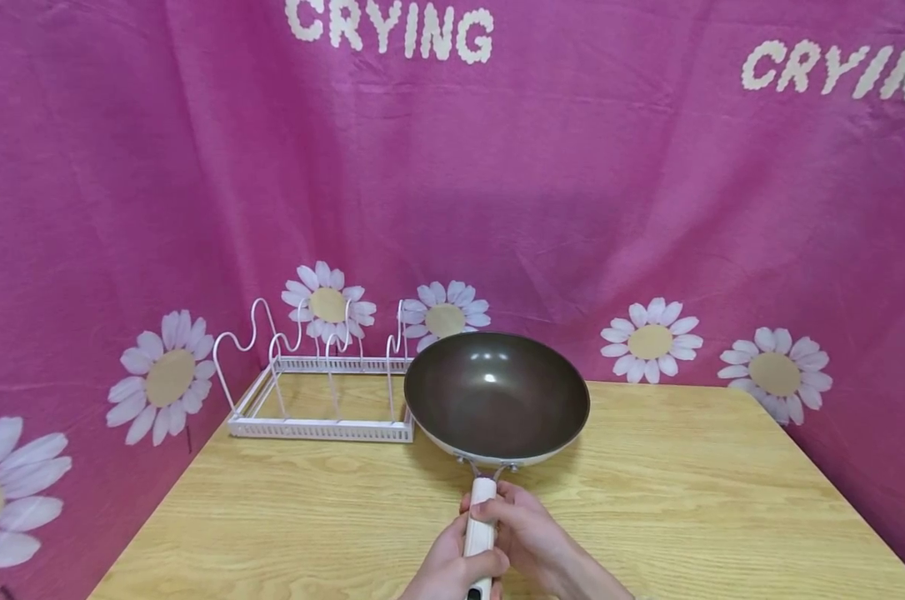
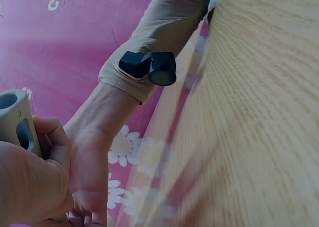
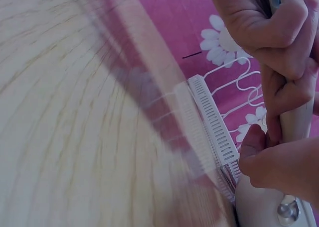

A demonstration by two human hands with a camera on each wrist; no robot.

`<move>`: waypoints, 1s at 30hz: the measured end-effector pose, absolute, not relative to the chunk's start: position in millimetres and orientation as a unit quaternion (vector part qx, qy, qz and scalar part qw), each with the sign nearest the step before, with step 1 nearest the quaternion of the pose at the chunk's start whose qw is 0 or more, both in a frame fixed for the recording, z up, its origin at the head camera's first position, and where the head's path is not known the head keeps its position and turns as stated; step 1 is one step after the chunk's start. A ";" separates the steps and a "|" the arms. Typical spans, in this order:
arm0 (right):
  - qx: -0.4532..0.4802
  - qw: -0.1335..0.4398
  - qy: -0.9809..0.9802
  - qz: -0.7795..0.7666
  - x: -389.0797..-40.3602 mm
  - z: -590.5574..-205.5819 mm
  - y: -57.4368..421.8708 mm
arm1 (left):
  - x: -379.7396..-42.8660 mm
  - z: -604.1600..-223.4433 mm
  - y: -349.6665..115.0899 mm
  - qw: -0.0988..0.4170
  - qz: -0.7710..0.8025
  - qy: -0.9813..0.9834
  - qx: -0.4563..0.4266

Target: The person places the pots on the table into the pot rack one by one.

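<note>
A wok (image 1: 497, 408) with a dark inside and a pale outside faces up in the middle of the head view, its cream handle (image 1: 480, 537) pointing toward me. Both hands grip that handle. My left hand (image 1: 448, 567) wraps it near the end, thumb across the top. Closer to the pan, my right hand (image 1: 531, 529) holds it from the right side. In the right wrist view the pan's pale outer wall (image 3: 256, 202) shows below the hands. The handle's hollow end (image 2: 15, 107) sticks out above the left hand in the left wrist view.
Left of the wok, a white wire rack (image 1: 321, 429) with wavy upright dividers stands on the wooden table (image 1: 685, 500). Its right end is close beside the pan's rim. A pink cloth (image 1: 557, 208) with daisies hangs behind and along the sides.
</note>
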State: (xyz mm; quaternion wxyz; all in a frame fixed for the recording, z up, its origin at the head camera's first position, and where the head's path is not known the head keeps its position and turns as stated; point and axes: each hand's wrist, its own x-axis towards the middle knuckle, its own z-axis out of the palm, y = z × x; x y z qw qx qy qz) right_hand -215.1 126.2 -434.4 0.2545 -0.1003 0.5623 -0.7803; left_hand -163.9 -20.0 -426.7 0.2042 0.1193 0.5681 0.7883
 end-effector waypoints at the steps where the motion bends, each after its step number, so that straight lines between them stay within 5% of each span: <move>1: -0.102 0.255 0.563 -0.779 -215.0 -434.4 125.9 | -163.5 -427.1 -20.1 0.204 0.789 0.567 0.119; 13: -0.131 0.252 0.562 -0.777 -215.1 -425.9 125.3 | -160.4 -427.9 -22.2 0.176 0.778 0.587 0.139; 30: -0.168 0.170 0.682 -0.691 -211.5 -389.6 131.4 | -155.5 -415.6 -21.0 0.149 0.738 0.630 0.190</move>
